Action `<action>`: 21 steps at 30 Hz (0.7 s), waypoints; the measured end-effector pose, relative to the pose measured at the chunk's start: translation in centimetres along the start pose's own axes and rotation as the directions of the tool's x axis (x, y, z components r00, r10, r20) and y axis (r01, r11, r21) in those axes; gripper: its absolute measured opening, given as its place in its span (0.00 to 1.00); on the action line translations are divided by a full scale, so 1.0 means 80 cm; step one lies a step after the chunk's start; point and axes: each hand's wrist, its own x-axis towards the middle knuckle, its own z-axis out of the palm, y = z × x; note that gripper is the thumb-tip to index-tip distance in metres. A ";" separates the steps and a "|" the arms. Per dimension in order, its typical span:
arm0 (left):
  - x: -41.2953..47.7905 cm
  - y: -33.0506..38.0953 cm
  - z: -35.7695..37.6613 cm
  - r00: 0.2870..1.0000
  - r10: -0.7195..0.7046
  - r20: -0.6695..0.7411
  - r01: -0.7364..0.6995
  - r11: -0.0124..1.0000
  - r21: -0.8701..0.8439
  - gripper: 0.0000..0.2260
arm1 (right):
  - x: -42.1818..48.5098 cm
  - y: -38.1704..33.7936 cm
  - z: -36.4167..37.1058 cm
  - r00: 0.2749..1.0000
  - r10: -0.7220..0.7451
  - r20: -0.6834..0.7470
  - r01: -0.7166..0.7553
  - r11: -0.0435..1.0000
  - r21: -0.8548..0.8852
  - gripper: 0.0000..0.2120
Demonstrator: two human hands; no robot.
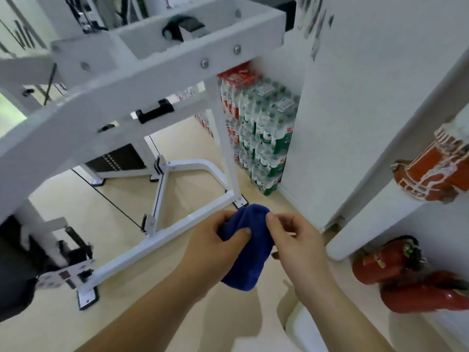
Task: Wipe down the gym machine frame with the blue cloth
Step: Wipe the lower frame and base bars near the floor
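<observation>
1. The blue cloth (250, 255) is bunched into a wad and held in the air between both hands, low in the view. It hangs over the pale floor (106, 207) and does not touch the machine.
2. The left hand (215, 246) grips the cloth's left side, thumb pressed onto the fabric and fingers curled behind it.
3. The right hand (297, 240) pinches the cloth's upper right edge with its thumb. Its other fingers are curled in.
4. The white gym machine frame (142, 80) fills the upper left. Its base bar (162, 237) runs along the floor just beyond the hands.
5. The frame's top forms an open box section with a black pulley (182, 27) sitting inside.
6. A black weight stack (114, 158) stands within the frame further back.
7. Shrink-wrapped packs of water bottles (264, 133) with green and red labels are stacked against the wall behind the frame's upright.
8. A white shelf (396, 194) on the right carries an orange object (436, 166) wrapped in white netting.
9. Below it, two red fire extinguishers (380, 262) lie on the floor.
</observation>
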 end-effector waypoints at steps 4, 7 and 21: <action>-0.039 0.027 -0.046 0.994 -0.007 -0.111 0.006 1.000 -0.013 0.10 | -0.030 -0.049 0.030 0.991 0.010 0.134 0.002 0.997 -0.083 0.05; -0.067 0.035 -0.084 0.981 -0.045 -0.186 0.034 0.997 -0.065 0.11 | -0.053 -0.076 0.061 0.979 0.001 0.205 0.022 0.994 -0.109 0.05; -0.159 -0.003 -0.303 0.964 -0.011 -0.264 -0.011 0.997 -0.082 0.08 | -0.188 -0.135 0.239 0.923 0.007 0.384 0.059 0.985 -0.161 0.10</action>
